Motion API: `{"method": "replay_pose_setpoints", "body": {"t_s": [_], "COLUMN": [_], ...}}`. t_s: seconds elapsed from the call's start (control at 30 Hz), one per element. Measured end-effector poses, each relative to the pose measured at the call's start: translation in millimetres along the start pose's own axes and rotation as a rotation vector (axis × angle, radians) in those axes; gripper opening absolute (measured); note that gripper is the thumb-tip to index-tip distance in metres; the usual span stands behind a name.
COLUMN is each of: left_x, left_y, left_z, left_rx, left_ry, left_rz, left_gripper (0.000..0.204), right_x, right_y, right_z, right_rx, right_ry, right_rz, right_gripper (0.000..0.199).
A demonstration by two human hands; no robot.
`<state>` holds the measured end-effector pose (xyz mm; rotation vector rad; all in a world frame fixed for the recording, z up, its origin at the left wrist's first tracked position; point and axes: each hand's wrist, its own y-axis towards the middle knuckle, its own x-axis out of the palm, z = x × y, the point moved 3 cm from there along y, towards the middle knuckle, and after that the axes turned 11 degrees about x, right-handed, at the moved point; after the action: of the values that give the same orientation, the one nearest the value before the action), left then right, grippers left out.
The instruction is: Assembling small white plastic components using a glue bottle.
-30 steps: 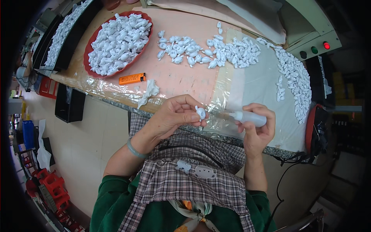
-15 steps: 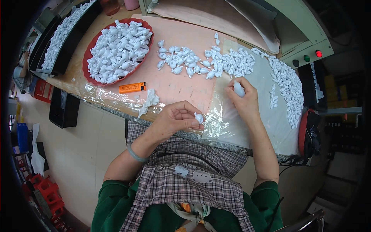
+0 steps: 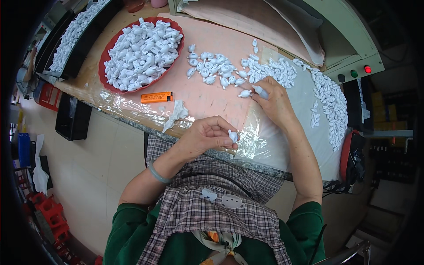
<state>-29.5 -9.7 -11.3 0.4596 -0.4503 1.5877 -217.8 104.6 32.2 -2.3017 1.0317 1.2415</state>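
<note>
Between the thumb and fingers of my left hand [image 3: 211, 138] is a small white plastic figure part [image 3: 232, 136], above the table's near edge. My right hand [image 3: 274, 100] grips a small translucent squeeze bottle [image 3: 261, 92], its thin nozzle pointing left. By the nozzle lies a single white part [image 3: 244, 93], close to my right fingertips; whether they touch cannot be made out. Farther back are a group of rounded white parts [image 3: 213, 66] and a denser pile of smaller white pieces [image 3: 274, 72].
A red scalloped bowl [image 3: 102, 72] heaped with white parts stands at left. Near it lie an orange lighter [image 3: 155, 97] and a crumpled white tissue [image 3: 178, 114]. More small pieces [image 3: 330, 106] spread at right. A pale green machine housing [image 3: 349, 48] with a lit red lamp stands behind.
My right hand has shifted left with the squeeze bottle, toward the white parts, and the bottle is tilted more sideways. My left hand still holds its part. The whole view has shifted slightly.
</note>
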Motion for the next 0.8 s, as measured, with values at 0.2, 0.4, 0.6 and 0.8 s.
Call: {"method": "replay_pose_setpoints", "body": {"t_s": [0.2, 0.4, 0.6, 0.8], "left_x": [0, 3, 3, 10], "left_y": [-1, -2, -2, -4], "left_z": [-1, 0, 0, 1], "left_rx": [-0.012, 0.008, 0.019, 0.035], "left_ry": [-0.013, -0.014, -0.050, -0.056], "left_rz": [0.003, 0.008, 0.029, 0.020], "left_gripper": [0.018, 0.018, 0.018, 0.020], "right_x": [-2, -4, -14, -6], "right_y": [-7, -13, -48, -92], "right_z": [6, 11, 4, -15], "right_rx": [0.033, -0.109, 0.198, 0.176], "right_ry": [0.121, 0.063, 0.432, 0.754], "right_rz": [-0.089, 0.020, -0.145, -0.262], "right_gripper": [0.023, 0.021, 0.013, 0.011]}}
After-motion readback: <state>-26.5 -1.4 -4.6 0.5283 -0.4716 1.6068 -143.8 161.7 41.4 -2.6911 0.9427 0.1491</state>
